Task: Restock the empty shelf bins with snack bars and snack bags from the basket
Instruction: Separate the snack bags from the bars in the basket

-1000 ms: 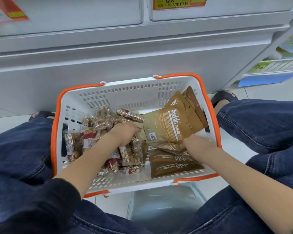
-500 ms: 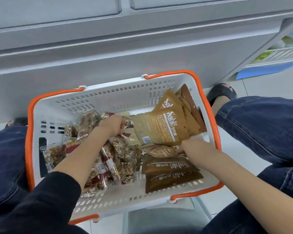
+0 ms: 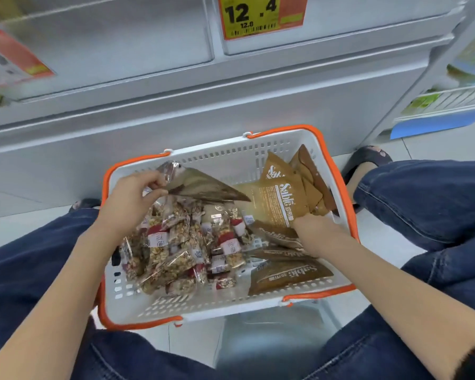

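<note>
A white basket with orange rim [image 3: 203, 305] rests between my knees. Its left half holds a heap of clear-wrapped granola snack bars [image 3: 181, 242]; its right half holds several brown Sablé snack bags [image 3: 288, 275]. My left hand [image 3: 132, 196] pinches the top of a clear bundle of snack bars [image 3: 203, 186] and lifts it above the heap. My right hand [image 3: 310, 229] grips the lower edge of a tan Sablé bag [image 3: 280, 201], which stands tilted against other brown bags at the basket's right wall.
Grey shelf bins [image 3: 340, 23] with a yellow price label [image 3: 261, 15] run across the top. A grey stool [image 3: 272, 344] sits under the basket. Stocked shelves [image 3: 455, 100] stand at the right. My jeans-clad legs [image 3: 433, 201] flank the basket on the floor.
My left hand has risen from the heap, pulling a clear bundle of bars up toward the basket's far left corner. The right hand keeps hold of the tan bag. The view tilted up.
</note>
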Demonstrator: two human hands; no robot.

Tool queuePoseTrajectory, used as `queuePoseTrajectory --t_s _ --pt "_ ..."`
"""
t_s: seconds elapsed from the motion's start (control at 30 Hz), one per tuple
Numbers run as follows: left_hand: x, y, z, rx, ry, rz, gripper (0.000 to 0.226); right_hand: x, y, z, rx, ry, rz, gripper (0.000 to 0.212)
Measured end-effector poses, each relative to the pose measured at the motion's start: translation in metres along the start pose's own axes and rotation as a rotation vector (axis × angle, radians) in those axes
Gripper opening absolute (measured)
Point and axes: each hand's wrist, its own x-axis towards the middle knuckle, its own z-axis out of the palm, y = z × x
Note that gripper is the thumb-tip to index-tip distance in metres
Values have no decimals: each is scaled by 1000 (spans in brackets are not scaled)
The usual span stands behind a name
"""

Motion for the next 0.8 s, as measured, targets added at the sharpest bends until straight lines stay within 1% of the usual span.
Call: queuePoseTrajectory --t_s 0.03,0.1,0.17,0.23,0.27,0.3,0.33,0.37,0.43,0.47,0.5,0.53,0.6,0.63,0.67,0.7,0.73,0.8 --pt "-6 3 -3 -29 61 -23 9 0 0 0 13 15 2 38" --pt "-15 9 -6 -105 183 -59 14 0 -1 -2 57 76 -12 37" --pt "-19 16 -8 -233 239 -83 23 -1 -4 -9 205 243 -65 47" --pt "-22 23 -8 -377 204 -113 29 -7 -8 -22 493 404 -152 65" --pt "-23 25 -6 -444 174 -125 27 -11 -9 -30 677 427 -192 72" --pt "-23 25 -4 -504 150 -143 23 -15 -9 -37 855 416 -219 74" --pt "-22 24 -2 -563 133 -174 17 -18 -7 -42 1002 405 -233 69" --pt "-20 23 0 -635 119 -217 13 -19 -3 -45 1099 405 -233 58" --pt "-18 25 5 -822 85 -304 12 -22 1 -50 1162 414 -240 27" --pt "-17 29 9 -909 54 -338 12 -24 1 -52 1175 426 -274 18" --pt "-15 33 14 -987 15 -364 12 -25 -1 -54 1178 466 -317 17" --pt "-15 39 20 -1051 -21 -383 11 -27 -2 -57 1166 535 -336 20" --pt "-13 48 35 -1102 -59 -415 6 -33 0 -67 991 750 -284 20" --pt "-12 49 42 -1031 -56 -412 4 -37 4 -73 861 849 -248 19" --pt "-10 50 49 -893 -45 -385 4 -41 10 -79 742 915 -225 18" --pt "-9 51 55 -761 -46 -353 8 -45 17 -83 632 937 -216 18" --pt "-8 52 58 -676 -47 -321 12 -48 22 -87 523 922 -218 19" --pt "-5 50 63 -617 -68 -295 16 -49 27 -86 308 824 -215 20"
